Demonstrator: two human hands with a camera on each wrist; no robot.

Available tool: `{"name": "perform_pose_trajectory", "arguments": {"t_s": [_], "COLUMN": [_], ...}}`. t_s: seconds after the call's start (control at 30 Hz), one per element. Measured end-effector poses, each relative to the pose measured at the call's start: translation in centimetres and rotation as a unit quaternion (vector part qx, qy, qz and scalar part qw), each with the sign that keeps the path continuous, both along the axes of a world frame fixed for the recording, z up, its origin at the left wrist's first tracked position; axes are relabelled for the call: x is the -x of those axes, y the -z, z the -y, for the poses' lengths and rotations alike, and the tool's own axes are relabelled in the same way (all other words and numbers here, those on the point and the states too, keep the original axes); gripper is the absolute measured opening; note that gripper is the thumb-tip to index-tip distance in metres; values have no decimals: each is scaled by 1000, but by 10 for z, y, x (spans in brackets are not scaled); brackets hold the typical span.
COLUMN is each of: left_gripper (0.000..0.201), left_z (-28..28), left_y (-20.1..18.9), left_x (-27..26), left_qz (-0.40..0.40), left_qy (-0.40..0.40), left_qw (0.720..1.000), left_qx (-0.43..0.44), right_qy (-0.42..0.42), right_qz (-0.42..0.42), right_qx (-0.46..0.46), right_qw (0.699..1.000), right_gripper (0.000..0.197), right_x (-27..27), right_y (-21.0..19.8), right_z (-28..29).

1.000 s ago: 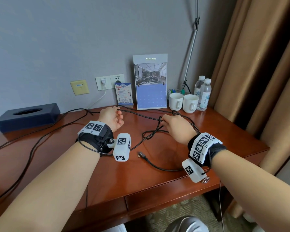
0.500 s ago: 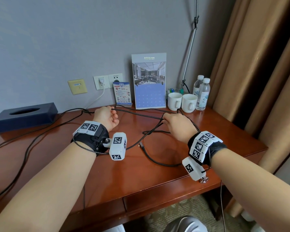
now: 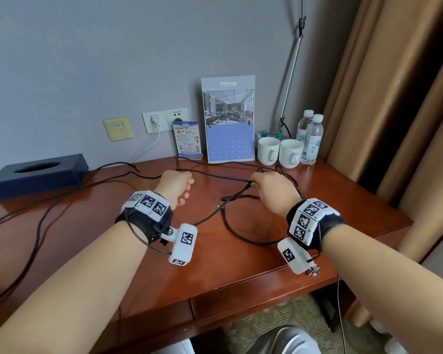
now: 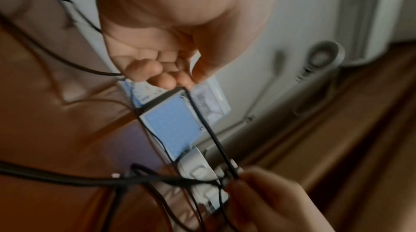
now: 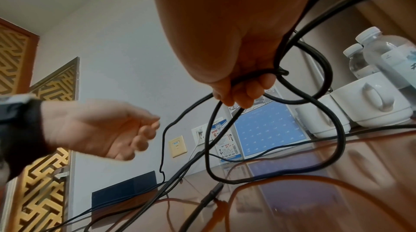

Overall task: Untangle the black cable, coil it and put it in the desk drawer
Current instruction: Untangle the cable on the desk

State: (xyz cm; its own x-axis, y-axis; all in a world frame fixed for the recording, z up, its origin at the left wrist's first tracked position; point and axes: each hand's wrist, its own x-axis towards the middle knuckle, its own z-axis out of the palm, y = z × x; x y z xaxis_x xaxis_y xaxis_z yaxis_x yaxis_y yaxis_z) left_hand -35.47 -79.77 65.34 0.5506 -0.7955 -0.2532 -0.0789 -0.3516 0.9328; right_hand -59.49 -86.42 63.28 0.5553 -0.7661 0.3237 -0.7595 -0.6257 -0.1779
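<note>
The black cable (image 3: pixel 220 176) runs taut between my two hands above the wooden desk (image 3: pixel 113 251). My left hand (image 3: pixel 175 185) pinches one thin strand at its curled fingertips (image 4: pixel 180 83). Further right, my right hand (image 3: pixel 271 191) grips a bunch of strands in its fist, and the cable (image 5: pixel 270 72) crosses its fingers there. From that fist, loops hang down and trail over the desk, and a loose plug end (image 3: pixel 221 206) lies between my hands. The desk drawer (image 3: pixel 241 301) sits closed under the front edge.
Along the wall stand a dark tissue box (image 3: pixel 39 175), a card stand (image 3: pixel 188 140), a calendar (image 3: pixel 228 118), two white mugs (image 3: pixel 267 150) and two water bottles (image 3: pixel 313 139). Other dark leads (image 3: pixel 44 215) cross the desk's left half. Curtains (image 3: pixel 394 98) hang at the right.
Both hands have lifted slightly and the strand between them is tighter. The loops have shifted on the desk, and the loose plug end has slid further from me, closer to my hands.
</note>
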Motion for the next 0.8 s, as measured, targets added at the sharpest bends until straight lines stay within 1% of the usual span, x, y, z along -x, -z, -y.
{"name": "perform_pose_trajectory", "arguments": {"t_s": [0.03,0.07,0.13,0.2,0.23,0.27,0.3,0.33,0.4,0.47,0.5,0.57,0.63,0.7,0.8], "left_gripper": [16,13,15,19,22,25,28,31,33,30,26,14,12,15,12], "left_z": [1,1,-1,-1,0,1,1,1,2,5,6,9,12,14,17], "left_y": [-2,-5,-8,-11,-11,-11,-10,-9,-6,-3,-2,1,3,4,8], "left_x": [9,17,35,54,64,75,85,93,102,107,109,110,112,114,116], "left_qz": [58,131,276,373,405,424,429,426,421,420,419,426,444,458,472], "left_qy": [19,51,131,196,233,270,301,320,329,327,325,316,308,304,300], "left_qw": [998,988,944,896,874,855,844,841,842,843,845,845,839,831,824], "left_qx": [32,70,123,137,136,128,112,99,82,74,70,63,69,78,87], "right_qy": [-3,-4,-9,-11,-14,-14,-19,-22,-39,-73,-98,-136,-123,-82,-30], "right_qz": [-3,-8,-21,-38,-45,-51,-51,-44,-18,5,37,131,206,259,296], "right_qx": [2,3,8,11,14,14,14,11,5,-7,-16,-30,-38,-54,-83], "right_qw": [1000,1000,1000,999,999,998,998,999,999,997,994,982,970,961,951], "right_gripper": [18,17,15,13,14,23,32,35,32,30,27,22,27,33,34], "right_x": [-2,-4,-9,-11,-11,-11,-9,-7,-4,2,6,16,29,45,66], "right_y": [1,1,2,2,3,4,6,6,7,7,6,1,-8,-20,-30], "right_z": [0,-2,-4,-5,-5,-5,-5,-5,-8,-11,-13,-16,-16,-15,-11]}}
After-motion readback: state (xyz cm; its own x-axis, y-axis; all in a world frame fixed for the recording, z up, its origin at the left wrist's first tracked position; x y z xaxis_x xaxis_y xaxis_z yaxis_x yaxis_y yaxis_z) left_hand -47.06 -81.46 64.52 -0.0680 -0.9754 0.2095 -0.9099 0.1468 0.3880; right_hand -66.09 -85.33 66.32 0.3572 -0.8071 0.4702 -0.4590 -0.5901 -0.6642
